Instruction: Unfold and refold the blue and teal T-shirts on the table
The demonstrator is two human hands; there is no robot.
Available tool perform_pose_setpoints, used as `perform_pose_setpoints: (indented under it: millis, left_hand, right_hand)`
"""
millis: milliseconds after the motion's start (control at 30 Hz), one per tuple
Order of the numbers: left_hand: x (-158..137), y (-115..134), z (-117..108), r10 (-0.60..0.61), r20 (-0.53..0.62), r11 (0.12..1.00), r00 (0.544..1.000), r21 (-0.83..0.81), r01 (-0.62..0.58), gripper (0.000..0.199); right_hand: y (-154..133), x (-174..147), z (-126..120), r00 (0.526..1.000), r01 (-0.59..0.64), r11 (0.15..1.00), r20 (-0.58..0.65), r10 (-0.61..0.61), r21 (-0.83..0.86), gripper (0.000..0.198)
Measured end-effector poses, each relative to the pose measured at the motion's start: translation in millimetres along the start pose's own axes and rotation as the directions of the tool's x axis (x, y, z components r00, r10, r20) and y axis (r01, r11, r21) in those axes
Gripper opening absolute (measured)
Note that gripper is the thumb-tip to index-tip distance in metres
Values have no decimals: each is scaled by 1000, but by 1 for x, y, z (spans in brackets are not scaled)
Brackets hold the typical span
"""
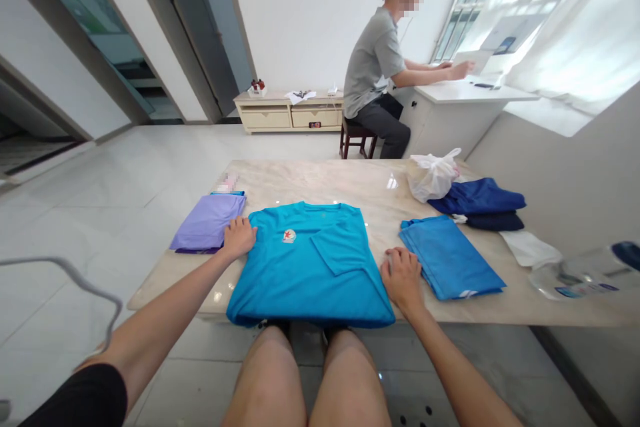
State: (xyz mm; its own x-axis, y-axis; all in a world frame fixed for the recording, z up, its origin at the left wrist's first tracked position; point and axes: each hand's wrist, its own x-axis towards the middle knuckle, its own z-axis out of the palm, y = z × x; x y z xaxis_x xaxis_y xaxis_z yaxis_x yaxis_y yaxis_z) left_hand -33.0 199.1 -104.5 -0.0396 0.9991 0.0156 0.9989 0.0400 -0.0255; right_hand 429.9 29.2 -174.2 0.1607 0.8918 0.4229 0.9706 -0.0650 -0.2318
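Note:
A turquoise T-shirt (310,280) lies on the marble-patterned table (310,178) with its collar away from me. It has a small red and white badge, one short sleeve is folded inward across its front, and its lower edge reaches the table's near edge. At its left side rests my left hand (240,238), open and palm down, between the shirt and a folded purple garment (203,220). My right hand (403,275) lies open on the tabletop along the shirt's right edge, fingers slightly bent. Just right of it is a folded blue garment (455,257).
Dark blue clothes (483,197) and a white plastic bag (433,175) sit at the back right. A clear bottle (590,273) lies near white paper (531,248). Beyond the table, a person (373,67) sits on a stool at a white desk (465,92).

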Motion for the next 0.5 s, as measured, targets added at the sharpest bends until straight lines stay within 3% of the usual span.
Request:
perform_pose_setpoints:
  millis: [133, 333, 500]
  left_hand:
    - [0, 4, 0, -26, -21, 1000, 999, -9, 25, 38]
    - [3, -7, -18, 35, 109, 987, 993, -157, -18, 25]
    - [4, -23, -29, -9, 98, 945, 995, -325, 41, 46]
  right_hand:
    - [-2, 2, -2, 1000, -22, 999, -9, 22, 23, 22]
    - [-7, 2, -6, 999, -37, 999, 5, 36, 27, 24]
    - [-8, 3, -9, 999, -44, 999, 26, 43, 20, 25]
